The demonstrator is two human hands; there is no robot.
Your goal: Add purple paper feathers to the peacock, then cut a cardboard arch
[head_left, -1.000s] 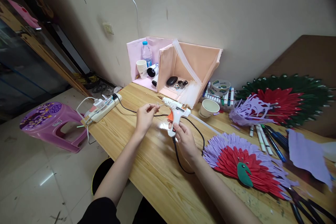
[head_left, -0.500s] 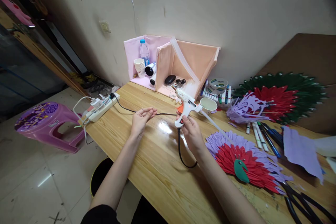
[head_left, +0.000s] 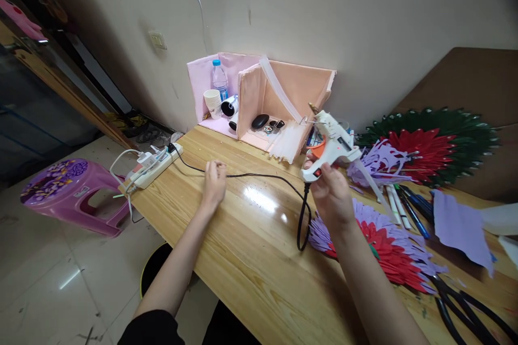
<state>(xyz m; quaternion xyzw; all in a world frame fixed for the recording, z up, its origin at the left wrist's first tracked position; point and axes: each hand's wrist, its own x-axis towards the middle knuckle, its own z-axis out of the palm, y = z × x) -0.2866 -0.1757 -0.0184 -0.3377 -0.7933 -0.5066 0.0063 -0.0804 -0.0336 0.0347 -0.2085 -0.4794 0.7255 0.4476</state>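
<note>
My right hand (head_left: 335,198) is closed round the handle of a white hot glue gun (head_left: 332,143). The gun is held up above the table, its metal nozzle pointing up and left; a clear glue stick (head_left: 374,183) sticks out of its back. From the handle, a black power cord (head_left: 265,175) loops down and runs left across the table. My left hand (head_left: 214,183) rests over this cord with curled fingers closed on it. Under my right forearm lies a purple and red paper peacock (head_left: 388,248), its green head mostly hidden.
A power strip (head_left: 157,168) sits at the table's left edge. Behind stands a pink cardboard organizer (head_left: 249,102) with a bottle (head_left: 219,81) and paper cups (head_left: 212,103). Scissors (head_left: 465,304), markers (head_left: 399,205) and a green-red paper fan (head_left: 457,145) are on the right.
My right hand has lifted the glue gun and moved it right, drawing its cord along. My left hand has shifted slightly left and turned, fingers now curled over the cord.
</note>
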